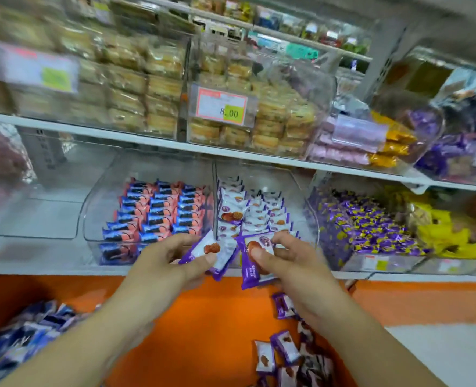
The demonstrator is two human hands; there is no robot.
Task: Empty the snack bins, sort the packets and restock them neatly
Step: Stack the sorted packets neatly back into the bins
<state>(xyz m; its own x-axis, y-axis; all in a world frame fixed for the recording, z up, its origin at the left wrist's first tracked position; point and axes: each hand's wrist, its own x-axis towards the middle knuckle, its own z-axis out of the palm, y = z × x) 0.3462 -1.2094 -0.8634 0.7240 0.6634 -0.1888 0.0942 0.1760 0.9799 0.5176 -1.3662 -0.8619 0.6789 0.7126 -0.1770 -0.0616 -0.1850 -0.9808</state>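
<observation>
My left hand [172, 263] pinches a small stack of white-and-purple snack packets [211, 254] just in front of the clear middle bin [301, 191]. My right hand [289, 263] grips another white-and-purple packet [255, 261] beside it, thumb on its face. That bin holds rows of the same packets [255, 213], standing on edge. The clear bin to its left [91, 210] holds neat rows of blue-and-pink packets [158, 210]. More white-and-purple packets [284, 356] lie loose on the orange surface [203, 317] below my right arm.
A heap of blue packets [21, 339] lies at the lower left. An empty clear bin [49, 191] stands at far left; bins of purple [370, 224] and yellow [449, 236] sweets stand at right. The shelf above carries bins of cakes with a price tag [222, 107].
</observation>
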